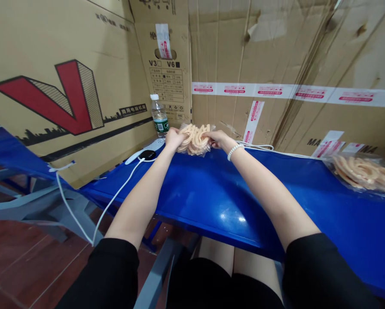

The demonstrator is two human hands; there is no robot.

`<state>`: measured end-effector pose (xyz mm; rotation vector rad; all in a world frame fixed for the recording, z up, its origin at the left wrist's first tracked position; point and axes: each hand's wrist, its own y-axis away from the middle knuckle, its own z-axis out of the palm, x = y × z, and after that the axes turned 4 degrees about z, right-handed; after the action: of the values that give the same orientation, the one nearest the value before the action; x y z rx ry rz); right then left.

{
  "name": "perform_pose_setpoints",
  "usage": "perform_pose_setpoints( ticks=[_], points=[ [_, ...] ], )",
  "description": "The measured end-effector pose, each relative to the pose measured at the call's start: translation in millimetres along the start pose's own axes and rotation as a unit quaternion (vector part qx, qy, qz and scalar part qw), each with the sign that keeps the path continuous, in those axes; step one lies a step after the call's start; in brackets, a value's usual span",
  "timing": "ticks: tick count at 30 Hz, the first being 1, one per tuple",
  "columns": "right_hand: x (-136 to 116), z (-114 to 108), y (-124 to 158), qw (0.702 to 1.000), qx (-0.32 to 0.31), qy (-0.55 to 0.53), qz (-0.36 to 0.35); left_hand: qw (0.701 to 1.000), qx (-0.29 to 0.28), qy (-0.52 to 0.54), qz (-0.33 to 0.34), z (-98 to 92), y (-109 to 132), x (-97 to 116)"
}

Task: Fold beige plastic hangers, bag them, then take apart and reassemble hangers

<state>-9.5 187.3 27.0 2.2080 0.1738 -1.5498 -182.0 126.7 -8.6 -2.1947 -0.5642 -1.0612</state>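
A clear plastic bag of beige curved pieces is at the back of the blue table, near the cardboard wall. My left hand is closed on its left side, with fingers and thumb pinching it. On the opposite side, my right hand grips the bag, and a pale coiled band circles that wrist. The pieces look ridged and bent into U shapes; what they are I cannot tell. Both hands partly cover the bag's edges. Just behind my left hand stands a water bottle with a white cap and green label.
A second clear bag of beige pieces lies at the table's right. A black round device with a white cable sits left of my hands, the cable hanging over the front edge. Cardboard panels enclose the left and back.
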Motion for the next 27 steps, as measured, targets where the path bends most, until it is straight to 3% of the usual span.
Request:
perform_pose_setpoints(
  ticks=[3, 6, 10, 13, 15, 17, 21, 24, 27],
  points=[
    [1.0, -15.3, 7.9, 1.000, 0.007, -0.002, -0.025, 0.997, -0.011, 0.076, 0.016, -2.0, 5.3, 13.2],
    [5.3, -44.3, 23.1, 0.997, 0.004, -0.016, -0.071, 0.985, -0.055, 0.150, 0.062, -1.1, 21.6, 31.9],
    [25.6, -99.2, 56.3, 0.991, -0.003, -0.030, -0.131, 0.958, -0.111, 0.214, 0.158, 10.8, 61.6, 56.5],
    [55.6, -137.3, 83.5, 0.988, 0.000, -0.023, -0.155, 0.935, -0.117, 0.222, 0.250, 26.5, 100.0, 66.9],
    [80.2, -155.8, 97.8, 0.986, 0.009, -0.013, -0.168, 0.884, -0.089, 0.101, 0.447, 37.6, 126.7, 70.0],
    [105.2, -169.2, 107.7, 0.983, 0.016, 0.002, -0.184, 0.805, -0.099, -0.018, 0.585, 47.5, 152.3, 71.8],
    [146.5, -192.6, 117.9, 0.977, 0.024, 0.031, -0.209, 0.688, -0.114, -0.138, 0.703, 60.2, 189.0, 73.6],
    [161.0, -216.0, 125.0, 0.971, 0.057, 0.033, -0.229, 0.657, -0.133, -0.121, 0.732, 60.9, 197.8, 72.1],
    [157.5, -239.3, 141.9, 0.962, 0.097, 0.026, -0.253, 0.675, -0.198, -0.012, 0.710, 54.9, 200.0, 70.9]
  ],
)
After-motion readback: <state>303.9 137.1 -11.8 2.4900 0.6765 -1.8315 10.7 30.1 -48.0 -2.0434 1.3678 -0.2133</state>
